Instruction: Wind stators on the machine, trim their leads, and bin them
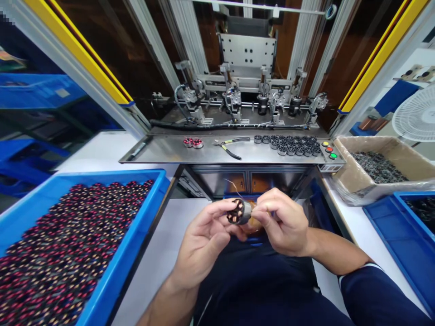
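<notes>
Left hand (207, 231) pinches small round coil part (239, 212) by its rim; right hand (283, 222) pinches close beside it. Thin wire (232, 184) sticks up behind grip; hard tug might snap it or pull coils loose.

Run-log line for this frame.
left hand: holding wound stator | right hand: fingertips at its side | nippers: on steel tray | blue bin: many stators

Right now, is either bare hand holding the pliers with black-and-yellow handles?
No, the pliers lie on the grey metal ledge, apart from the left hand and right hand.
</notes>
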`<state>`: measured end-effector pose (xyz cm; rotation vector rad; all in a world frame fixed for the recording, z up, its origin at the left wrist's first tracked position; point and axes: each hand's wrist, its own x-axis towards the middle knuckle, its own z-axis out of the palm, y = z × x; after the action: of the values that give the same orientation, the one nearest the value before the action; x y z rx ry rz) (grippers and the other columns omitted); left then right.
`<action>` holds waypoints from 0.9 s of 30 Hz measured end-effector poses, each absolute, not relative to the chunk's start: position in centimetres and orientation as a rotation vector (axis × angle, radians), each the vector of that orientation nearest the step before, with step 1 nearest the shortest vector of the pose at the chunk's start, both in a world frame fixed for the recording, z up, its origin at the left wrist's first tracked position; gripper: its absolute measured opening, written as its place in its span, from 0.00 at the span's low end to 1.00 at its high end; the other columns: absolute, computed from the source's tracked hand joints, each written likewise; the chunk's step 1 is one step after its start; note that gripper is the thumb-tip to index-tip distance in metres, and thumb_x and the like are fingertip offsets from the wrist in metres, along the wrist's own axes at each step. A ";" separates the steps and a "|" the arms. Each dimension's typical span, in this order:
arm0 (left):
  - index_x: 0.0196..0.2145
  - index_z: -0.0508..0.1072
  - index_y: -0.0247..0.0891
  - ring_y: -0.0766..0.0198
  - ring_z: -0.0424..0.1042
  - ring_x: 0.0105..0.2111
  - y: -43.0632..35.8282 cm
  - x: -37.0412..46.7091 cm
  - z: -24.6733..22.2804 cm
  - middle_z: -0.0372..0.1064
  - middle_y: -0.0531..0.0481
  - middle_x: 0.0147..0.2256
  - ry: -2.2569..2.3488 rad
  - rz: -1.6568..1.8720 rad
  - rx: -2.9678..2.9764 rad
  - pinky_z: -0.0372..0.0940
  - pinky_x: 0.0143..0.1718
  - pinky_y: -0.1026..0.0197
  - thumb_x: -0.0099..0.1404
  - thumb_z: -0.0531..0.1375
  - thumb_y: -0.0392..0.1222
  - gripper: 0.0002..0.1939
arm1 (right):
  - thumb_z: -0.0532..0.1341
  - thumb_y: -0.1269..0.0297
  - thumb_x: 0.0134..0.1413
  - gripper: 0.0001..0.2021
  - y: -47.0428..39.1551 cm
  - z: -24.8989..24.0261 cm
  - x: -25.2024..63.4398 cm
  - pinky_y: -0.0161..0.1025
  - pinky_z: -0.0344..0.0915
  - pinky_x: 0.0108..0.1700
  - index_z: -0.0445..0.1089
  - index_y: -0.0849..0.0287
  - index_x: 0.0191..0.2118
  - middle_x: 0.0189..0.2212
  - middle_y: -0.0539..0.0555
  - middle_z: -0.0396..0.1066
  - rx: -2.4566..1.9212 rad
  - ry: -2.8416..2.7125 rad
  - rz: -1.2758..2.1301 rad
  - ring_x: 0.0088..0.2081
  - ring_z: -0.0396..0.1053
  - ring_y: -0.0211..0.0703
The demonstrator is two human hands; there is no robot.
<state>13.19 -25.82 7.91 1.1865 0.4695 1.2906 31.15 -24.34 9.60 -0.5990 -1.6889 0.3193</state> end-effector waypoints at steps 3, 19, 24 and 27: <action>0.43 0.79 0.42 0.59 0.79 0.48 -25.9 13.3 8.1 0.75 0.46 0.53 0.410 1.382 1.171 0.76 0.47 0.61 0.64 0.69 0.44 0.10 | 0.62 0.71 0.65 0.07 -24.3 9.8 31.1 0.35 0.72 0.32 0.72 0.60 0.33 0.27 0.53 0.73 -0.631 -1.659 0.378 0.30 0.72 0.38; 0.48 0.73 0.43 0.68 0.77 0.25 -26.1 13.8 8.0 0.78 0.52 0.31 0.513 1.116 1.040 0.70 0.26 0.70 0.67 0.66 0.45 0.13 | 0.59 0.68 0.68 0.07 -24.5 10.6 32.4 0.34 0.74 0.32 0.71 0.61 0.37 0.27 0.55 0.74 -0.556 -1.855 0.235 0.30 0.73 0.39; 0.50 0.74 0.46 0.67 0.80 0.29 -26.2 14.6 8.0 0.78 0.53 0.33 0.510 1.262 1.140 0.74 0.30 0.70 0.66 0.67 0.43 0.15 | 0.59 0.68 0.68 0.07 -24.7 10.5 31.8 0.39 0.73 0.37 0.71 0.61 0.36 0.26 0.54 0.73 -0.573 -1.771 0.252 0.31 0.72 0.41; 0.48 0.75 0.44 0.67 0.81 0.32 -26.3 14.8 7.9 0.79 0.52 0.38 0.561 1.417 1.245 0.76 0.32 0.69 0.65 0.68 0.41 0.13 | 0.60 0.70 0.67 0.06 -24.8 10.1 31.5 0.42 0.71 0.38 0.71 0.60 0.36 0.26 0.53 0.72 -0.565 -1.712 0.318 0.32 0.71 0.41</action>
<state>14.79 -26.27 7.91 1.2447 0.5612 1.4171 31.49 -24.82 10.12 -0.5652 -1.7117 0.3180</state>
